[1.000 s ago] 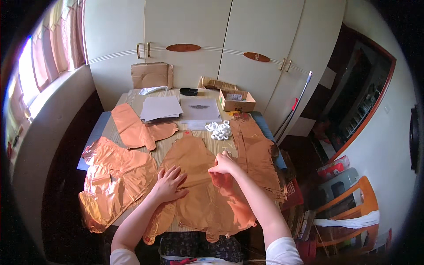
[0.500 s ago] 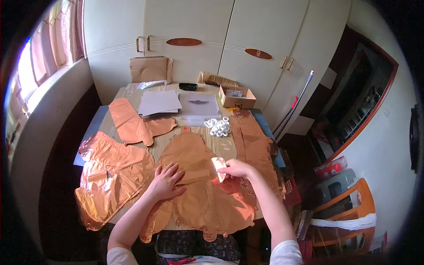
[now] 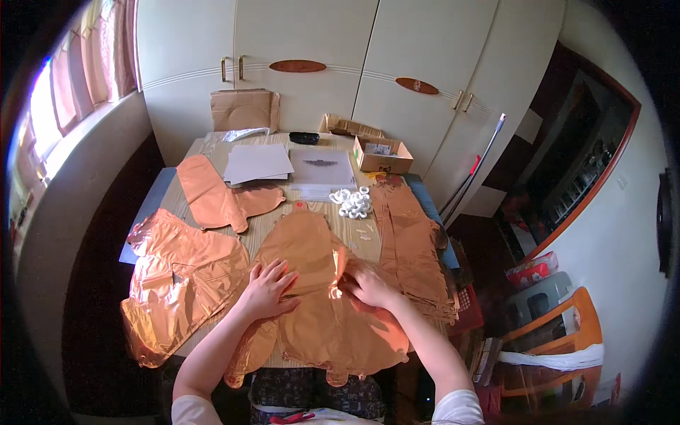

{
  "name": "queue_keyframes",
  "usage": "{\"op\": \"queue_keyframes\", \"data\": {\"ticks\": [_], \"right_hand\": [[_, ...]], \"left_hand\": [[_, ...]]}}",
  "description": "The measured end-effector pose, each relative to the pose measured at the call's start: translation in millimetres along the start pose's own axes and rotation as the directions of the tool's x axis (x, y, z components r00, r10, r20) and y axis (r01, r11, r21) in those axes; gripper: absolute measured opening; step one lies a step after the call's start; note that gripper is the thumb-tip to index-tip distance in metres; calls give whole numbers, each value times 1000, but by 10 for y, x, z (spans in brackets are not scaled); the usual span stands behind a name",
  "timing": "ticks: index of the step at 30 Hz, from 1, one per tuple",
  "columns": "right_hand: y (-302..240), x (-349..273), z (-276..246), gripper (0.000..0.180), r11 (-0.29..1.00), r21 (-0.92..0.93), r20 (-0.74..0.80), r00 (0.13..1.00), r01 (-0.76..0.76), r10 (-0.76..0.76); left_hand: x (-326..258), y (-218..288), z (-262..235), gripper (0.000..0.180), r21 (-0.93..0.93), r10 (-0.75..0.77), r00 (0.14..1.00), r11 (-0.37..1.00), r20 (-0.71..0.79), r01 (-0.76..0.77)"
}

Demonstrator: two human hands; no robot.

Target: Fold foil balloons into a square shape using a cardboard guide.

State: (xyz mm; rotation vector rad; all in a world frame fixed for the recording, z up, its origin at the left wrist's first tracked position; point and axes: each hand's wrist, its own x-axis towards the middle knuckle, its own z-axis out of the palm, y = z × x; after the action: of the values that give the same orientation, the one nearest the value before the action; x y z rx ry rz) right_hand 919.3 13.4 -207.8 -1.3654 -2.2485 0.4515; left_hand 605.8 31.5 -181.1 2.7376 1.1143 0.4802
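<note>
A flat, uninflated copper-coloured foil balloon (image 3: 308,326) lies in front of me, its lower lobes reaching the near table edge. My left hand (image 3: 268,290) rests on its left part with the fingers spread, holding nothing. At the balloon's right side my right hand (image 3: 370,285) grips the edge, which stands up in a shiny fold beside the fingertips. The fingers partly hide where they meet the foil. Another crumpled foil balloon (image 3: 188,273) lies to the left. Farther back on that side is a matte one (image 3: 205,188). A stack of flat foil balloons (image 3: 411,248) covers the right side.
White rings (image 3: 352,203) are heaped beyond the balloon, near grey sheets (image 3: 258,163) and a clear plastic packet (image 3: 322,170). An open cardboard box (image 3: 384,154) and a black tray (image 3: 304,138) stand at the back. A wooden chair (image 3: 584,319) is at right.
My right hand has moved slightly down and left, carrying the lifted balloon edge inward, so the bright flap now stands more upright. My left hand stays in place.
</note>
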Motion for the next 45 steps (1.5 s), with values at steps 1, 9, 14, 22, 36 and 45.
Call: {"op": "queue_keyframes", "data": {"ticks": [1,9,14,22,36,45], "right_hand": [[-26,15,17,42,997,-79,-12,1000,2,-3],[-225,64,10,46,986,-143,-2,997,81,-82],[-228,116,-51,50,992,-117,84,996,51,-41],[-109,353,-175,94,983,-182,323,943,-27,85],[16,760,128,123,966,-257,428,897,6,108],[344,991,901,74,943,-319,119,984,-90,134]], "left_hand": [[0,5,-7,66,-4,2,1000,1000,-1,-2],[6,8,-19,66,13,28,999,1000,-20,-28],[15,7,-17,67,5,32,999,999,-19,-32],[23,33,-13,66,-5,9,1000,1000,-4,-9],[6,-121,41,61,23,-26,996,999,89,24],[452,198,-133,31,-79,203,956,979,213,-190]]}}
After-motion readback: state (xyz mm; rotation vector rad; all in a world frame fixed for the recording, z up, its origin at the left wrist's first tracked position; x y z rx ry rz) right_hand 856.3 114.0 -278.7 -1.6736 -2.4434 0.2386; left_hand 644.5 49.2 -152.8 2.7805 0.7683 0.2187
